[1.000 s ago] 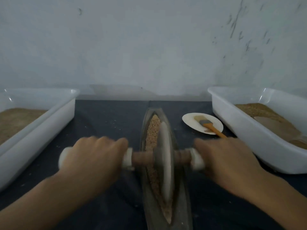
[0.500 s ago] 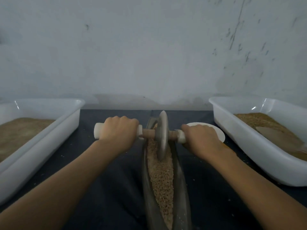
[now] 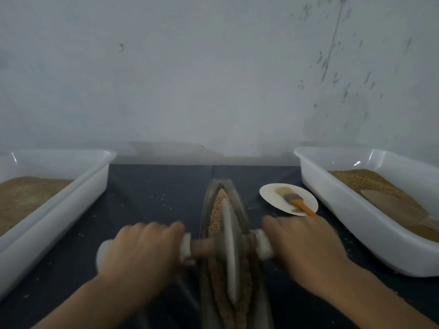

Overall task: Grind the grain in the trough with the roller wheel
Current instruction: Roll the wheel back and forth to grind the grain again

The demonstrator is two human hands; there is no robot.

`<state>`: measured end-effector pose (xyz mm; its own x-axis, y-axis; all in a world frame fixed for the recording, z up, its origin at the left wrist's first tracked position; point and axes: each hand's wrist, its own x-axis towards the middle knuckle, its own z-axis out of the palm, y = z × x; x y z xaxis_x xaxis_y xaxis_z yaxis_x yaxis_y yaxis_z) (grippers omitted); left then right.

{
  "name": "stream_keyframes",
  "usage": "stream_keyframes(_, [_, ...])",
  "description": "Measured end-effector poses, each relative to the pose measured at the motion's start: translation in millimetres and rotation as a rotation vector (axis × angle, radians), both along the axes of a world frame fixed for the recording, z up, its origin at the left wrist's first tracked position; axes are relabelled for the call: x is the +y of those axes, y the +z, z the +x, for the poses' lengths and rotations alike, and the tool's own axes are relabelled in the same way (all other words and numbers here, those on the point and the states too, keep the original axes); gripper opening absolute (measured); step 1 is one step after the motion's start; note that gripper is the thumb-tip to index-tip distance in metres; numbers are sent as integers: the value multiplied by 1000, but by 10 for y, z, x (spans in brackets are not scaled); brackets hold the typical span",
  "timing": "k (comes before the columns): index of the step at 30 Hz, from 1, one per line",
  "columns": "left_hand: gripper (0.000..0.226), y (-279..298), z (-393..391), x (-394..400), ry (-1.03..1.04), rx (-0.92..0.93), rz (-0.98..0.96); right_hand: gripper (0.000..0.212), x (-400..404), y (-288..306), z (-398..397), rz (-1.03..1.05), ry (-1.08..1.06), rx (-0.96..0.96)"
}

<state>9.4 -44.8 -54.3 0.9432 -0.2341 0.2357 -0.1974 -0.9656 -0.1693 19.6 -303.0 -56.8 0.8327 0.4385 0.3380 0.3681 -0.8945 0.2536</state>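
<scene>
A narrow boat-shaped metal trough (image 3: 240, 205) runs away from me down the middle of the dark table, holding tan grain (image 3: 219, 203). The grey roller wheel (image 3: 229, 248) stands upright in the trough near me, blurred by motion. Its wooden axle ends in white handles. My left hand (image 3: 142, 250) grips the left handle, whose white end (image 3: 102, 251) sticks out. My right hand (image 3: 304, 248) grips the right handle (image 3: 261, 243).
A white tub (image 3: 71, 193) of fine brown meal sits at the left. Another white tub (image 3: 337, 205) at the right holds grain and a brown scoop (image 3: 389, 205). An orange-handled brush (image 3: 294, 200) lies on a small white plate (image 3: 270, 195). A wall stands behind.
The wheel has rolled back toward me from the trough's far end, with both hands pulling the handles along. The plate and brush are uncovered again.
</scene>
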Motion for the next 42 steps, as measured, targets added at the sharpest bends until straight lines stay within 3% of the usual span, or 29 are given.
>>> stream_keyframes(3, [14,-68,491,-54,92,-46,-73,30,125,82,496,-61,10,-154])
stream_keyframes(7, [17,-49,868,-49,107,-118,-39,23,231,166,810,-63,-96,-119])
stream_keyframes(11, [26,-32,530,-46,48,-86,5,22,89,34,446,10,-54,-28])
stream_keyframes(13, [28,67,150,-52,26,32,-26,30,19,23,138,12,-20,105])
stream_keyframes(15, [27,165,-209,-55,-6,102,-31,24,-69,-50,-32,61,-47,274])
stream_keyframes(18, [42,298,-451,-95,-182,-76,7,15,-122,-144,-72,157,-91,373])
stream_keyframes(20, [35,310,-423,-130,-145,-25,37,12,-93,-147,-21,126,-89,386])
stream_keyframes(24, [17,56,247,-143,31,-76,26,36,30,-40,242,57,-95,94])
stream_keyframes(27, [19,-25,755,-105,66,-96,-61,18,176,42,571,25,-125,-64])
stream_keyframes(30, [26,-104,904,-55,93,-111,-110,16,265,122,759,-28,-123,-87])
stream_keyframes(35, [30,-60,314,-46,31,-65,-33,20,97,117,302,-33,-42,29])
stream_keyframes(39, [36,74,-282,-22,-39,-187,122,44,-135,86,-230,-19,-40,132])
stream_keyframes(42, [31,92,-335,-15,-7,-72,95,62,-186,43,-322,-65,25,80])
